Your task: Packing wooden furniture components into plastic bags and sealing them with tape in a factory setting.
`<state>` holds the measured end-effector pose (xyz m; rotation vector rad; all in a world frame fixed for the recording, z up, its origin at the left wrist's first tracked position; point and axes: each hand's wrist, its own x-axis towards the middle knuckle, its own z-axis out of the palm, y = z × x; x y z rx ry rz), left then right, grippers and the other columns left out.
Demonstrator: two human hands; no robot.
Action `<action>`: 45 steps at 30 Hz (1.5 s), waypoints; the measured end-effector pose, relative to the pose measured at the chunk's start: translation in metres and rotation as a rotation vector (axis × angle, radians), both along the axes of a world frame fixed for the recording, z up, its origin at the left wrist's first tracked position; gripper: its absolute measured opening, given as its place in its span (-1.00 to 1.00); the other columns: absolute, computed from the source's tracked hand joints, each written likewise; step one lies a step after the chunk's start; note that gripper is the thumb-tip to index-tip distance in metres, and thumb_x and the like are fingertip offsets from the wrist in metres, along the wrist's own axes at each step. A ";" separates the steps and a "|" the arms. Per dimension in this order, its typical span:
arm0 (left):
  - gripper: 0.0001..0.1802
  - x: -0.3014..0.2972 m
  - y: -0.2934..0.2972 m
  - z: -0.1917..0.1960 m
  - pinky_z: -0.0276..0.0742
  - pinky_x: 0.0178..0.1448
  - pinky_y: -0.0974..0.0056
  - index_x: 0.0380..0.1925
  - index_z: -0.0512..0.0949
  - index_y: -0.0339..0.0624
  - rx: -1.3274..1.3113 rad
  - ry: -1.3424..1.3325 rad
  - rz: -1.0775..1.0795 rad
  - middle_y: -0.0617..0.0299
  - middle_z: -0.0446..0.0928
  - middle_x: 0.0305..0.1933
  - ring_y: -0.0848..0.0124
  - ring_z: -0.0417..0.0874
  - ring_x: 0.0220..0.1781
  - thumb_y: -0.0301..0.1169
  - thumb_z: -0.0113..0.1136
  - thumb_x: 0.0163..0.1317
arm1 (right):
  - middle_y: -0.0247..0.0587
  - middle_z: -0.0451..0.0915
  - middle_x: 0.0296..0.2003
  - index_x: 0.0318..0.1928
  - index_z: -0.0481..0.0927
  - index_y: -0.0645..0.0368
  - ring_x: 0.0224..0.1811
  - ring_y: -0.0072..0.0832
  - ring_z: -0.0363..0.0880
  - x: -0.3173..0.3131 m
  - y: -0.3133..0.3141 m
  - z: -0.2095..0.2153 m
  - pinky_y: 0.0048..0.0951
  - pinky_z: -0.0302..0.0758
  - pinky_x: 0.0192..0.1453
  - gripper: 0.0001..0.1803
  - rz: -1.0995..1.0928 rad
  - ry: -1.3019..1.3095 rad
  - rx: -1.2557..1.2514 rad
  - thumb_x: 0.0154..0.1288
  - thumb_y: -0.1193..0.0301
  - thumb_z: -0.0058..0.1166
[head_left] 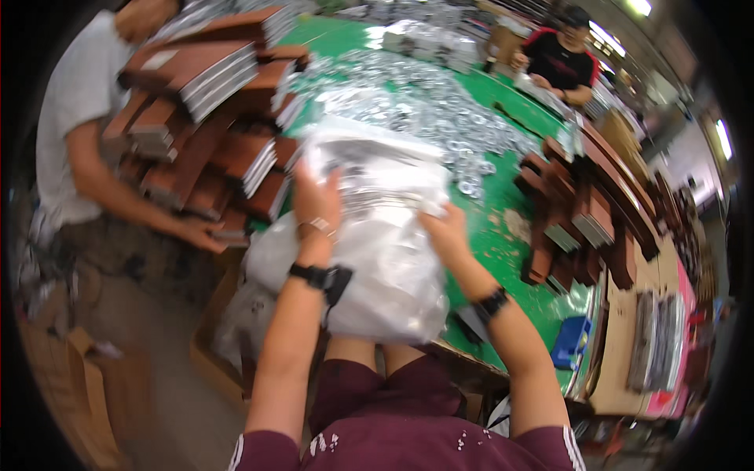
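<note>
A large, crinkled clear plastic bag (385,267), slightly blurred, spans the space between my hands above my lap. At its upper left edge, my left hand (318,200) is closed on the plastic, with the thumb pointing up. My right hand (446,234) pinches the opposite edge, a little lower down. Dark print and a stack of fine lines show on the bag's upper part. Its lower end hangs in loose folds over the table's near edge. Whether anything is inside I cannot make out.
Small shiny metal parts (408,98) spread over the green table (503,267). Brown bars are piled at left (196,71) and right (581,204). A co-worker (86,133) reaches under the left pile; another person (561,59) sits across. A blue box (571,342) lies near right.
</note>
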<state>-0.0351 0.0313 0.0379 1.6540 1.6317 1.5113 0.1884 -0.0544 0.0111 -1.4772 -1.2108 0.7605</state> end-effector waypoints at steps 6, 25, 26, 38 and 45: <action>-0.11 0.007 -0.042 -0.002 0.06 0.45 -0.19 0.43 0.11 -0.23 -0.016 0.644 0.061 -0.17 0.06 0.49 -0.16 0.01 0.52 -0.17 0.31 0.18 | 0.23 0.64 -0.31 -0.25 0.55 0.29 -0.21 0.12 0.62 -0.017 0.093 -0.012 -0.04 0.52 -0.12 -0.73 -0.127 -0.256 -0.001 0.09 0.35 0.14; -0.14 0.026 0.037 -0.032 -0.35 0.51 -0.37 0.45 0.19 0.29 -0.274 1.068 -0.626 0.06 -0.21 0.61 -0.19 -0.31 0.60 0.14 0.20 0.15 | -0.37 0.57 -0.35 -0.14 0.59 0.24 -0.40 -0.60 0.45 0.042 0.055 0.024 -0.50 0.40 -0.35 -0.71 -0.069 0.424 -0.252 0.25 0.30 0.24; -0.15 0.029 0.033 -0.029 -0.34 0.51 -0.37 0.44 0.22 0.30 -0.260 1.049 -0.663 0.06 -0.20 0.61 -0.19 -0.31 0.60 0.12 0.23 0.12 | -0.37 0.57 -0.35 -0.14 0.59 0.24 -0.40 -0.60 0.45 0.045 0.039 0.025 -0.50 0.40 -0.35 -0.71 -0.077 0.419 -0.246 0.25 0.30 0.24; -0.19 0.087 -0.099 0.037 0.16 0.47 0.06 0.42 0.10 -0.20 -0.259 -0.078 -1.091 -0.22 0.14 0.47 -0.04 0.11 0.53 -0.02 0.16 0.35 | -0.34 0.68 -0.24 -0.12 0.59 0.17 -0.22 -0.63 0.57 0.072 -0.136 0.085 -0.55 0.45 -0.11 -0.82 -0.011 0.699 0.192 0.35 0.37 0.16; 0.11 0.128 -0.131 0.023 -0.16 0.50 -0.39 0.46 0.02 -0.07 0.134 1.130 -0.813 0.07 0.11 0.52 0.00 -0.04 0.59 0.29 0.24 0.07 | -0.33 0.65 -0.37 -0.14 0.56 0.27 -0.31 -0.60 0.62 0.082 -0.215 0.114 -0.55 0.52 -0.16 -0.87 -0.075 0.505 0.256 0.33 0.50 0.15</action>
